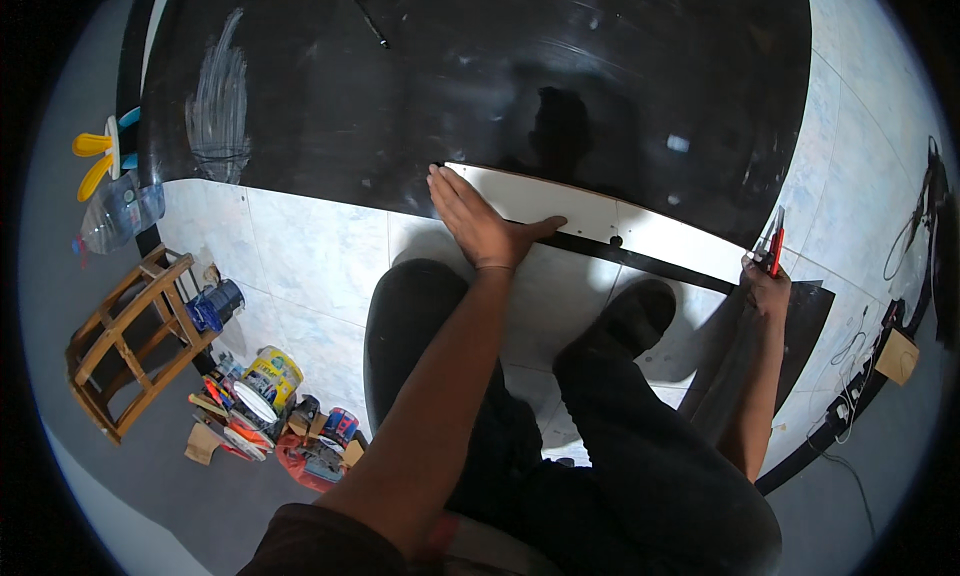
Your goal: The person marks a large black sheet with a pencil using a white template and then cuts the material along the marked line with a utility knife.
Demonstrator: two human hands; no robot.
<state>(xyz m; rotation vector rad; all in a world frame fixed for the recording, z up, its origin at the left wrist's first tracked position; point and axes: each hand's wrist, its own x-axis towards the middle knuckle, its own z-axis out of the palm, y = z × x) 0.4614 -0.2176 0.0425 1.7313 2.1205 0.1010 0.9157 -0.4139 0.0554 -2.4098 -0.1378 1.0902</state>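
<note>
A light tiled floor (300,226) spreads under everything, with a big black sheet (350,106) over its upper part, smudged pale at the left. Below the sheet are the person's legs in dark trousers. A long white strip (600,214) with small dark holes lies slanting along the sheet's near edge, its left end higher in view than its right; a dark band shows along its lower side. At the left is a wooden stool (133,364).

The left hand (485,226) rests on the strip's left part, its grip wide, fingers together and thumb stretched out along the strip. The right hand (766,288) is at the strip's far right end, its grip closed around a red cutter knife (772,254), blade pointing up.

Near the stool are a clear plastic bottle (120,218), a yellow bucket (272,376) among jumbled tools, and a blue tin (215,304). A thin dark pencil (368,19) lies high on the sheet.
</note>
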